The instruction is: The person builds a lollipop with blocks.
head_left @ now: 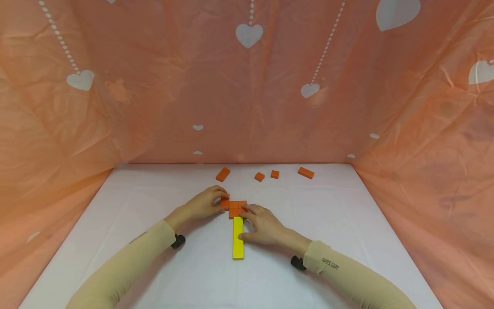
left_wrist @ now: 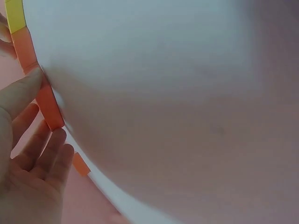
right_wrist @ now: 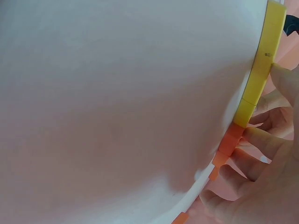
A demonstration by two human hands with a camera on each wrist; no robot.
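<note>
My left hand (head_left: 204, 203) pinches an orange block (head_left: 225, 203) between thumb and fingers, at the left side of a small group of orange blocks (head_left: 233, 212). Below that group, a long yellow strip (head_left: 238, 249) runs toward me; a seam in the yellow strip (right_wrist: 266, 51) shows in the right wrist view. My right hand (head_left: 267, 225) lies along the right side with relaxed fingers. Its thumb touches the yellow edge while its fingertips rest at the orange blocks, partly hiding them. In the left wrist view the pinched orange block (left_wrist: 48, 106) stands end-on along the row.
Toward the back of the white table (head_left: 162, 266) lie several loose orange pieces: a longer block (head_left: 223, 174) at left, two small squares, one being the nearer square (head_left: 259, 177), and another longer block (head_left: 305, 173) at right. Pink curtains (head_left: 247, 98) enclose the back and sides.
</note>
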